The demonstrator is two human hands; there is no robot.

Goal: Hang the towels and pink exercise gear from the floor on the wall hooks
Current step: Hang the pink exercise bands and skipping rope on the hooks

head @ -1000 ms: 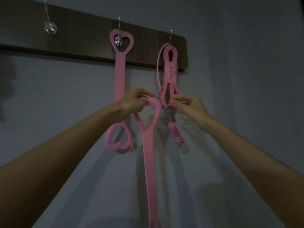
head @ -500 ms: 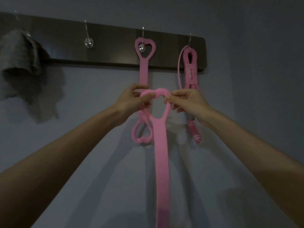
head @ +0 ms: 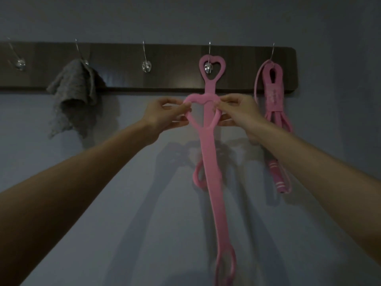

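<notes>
Two hands are raised toward the wall (head: 329,27), and both grip the same thing. My left hand (head: 162,116) pinches the left lobe of the heart-shaped loop at the top of a pink band (head: 209,172) between thumb and curled fingers, and my right hand (head: 239,112) pinches the right lobe the same way. The loop is spread flat between them, facing me. From it the strap hangs straight down toward 6 o'clock and ends in another loop near the bottom edge of my view. This band is on no hook; it is held just below the dark wooden rail (head: 175,56). At 12 o'clock from my hands, a second pink band (head: 210,84) hangs by its own heart loop from the fourth hook (head: 208,68). Its strap drops behind the one I hold, and part of its lower loop shows at 7 o'clock of my grip. At 3 o'clock of my right hand, a bundled pink skipping rope (head: 275,98) hangs from the fifth hook at the rail's end, striped handles dangling low. At 10 o'clock of my left hand sits the third hook (head: 146,66). Farther toward 9 o'clock, a grey towel (head: 76,89) droops in folds from the second hook. The first hook (head: 20,64) shows at the far left edge.
</notes>
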